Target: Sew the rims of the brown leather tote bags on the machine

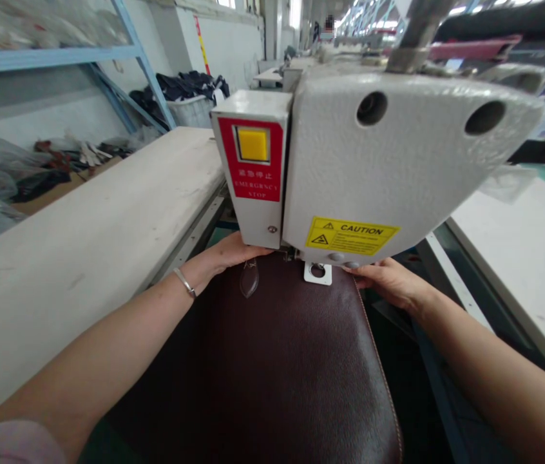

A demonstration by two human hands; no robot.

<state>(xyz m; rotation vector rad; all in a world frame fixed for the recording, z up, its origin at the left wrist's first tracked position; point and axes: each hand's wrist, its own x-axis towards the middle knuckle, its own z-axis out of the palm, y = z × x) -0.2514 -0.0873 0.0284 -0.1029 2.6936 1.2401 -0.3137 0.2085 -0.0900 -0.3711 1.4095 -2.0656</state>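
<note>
Factory benches run off into the distance beyond a white industrial sewing machine head, which overhangs both hands. Its yellow caution label sits just above the right hand, and a red emergency stop box with a yellow button stands directly over the left hand. The hands are apart, both lying flat rather than gripping, on the far edge of a dark burgundy leather panel. The panel runs from between them back toward the person, with pale stitching along its right edge. A clear teardrop-shaped plastic piece lies on the leather just beside the left hand, and a small metal plate shows between the hands under the machine. A silver bangle circles the left wrist. Left of that hand runs a long white table; another white table lies right of the right hand.
</note>
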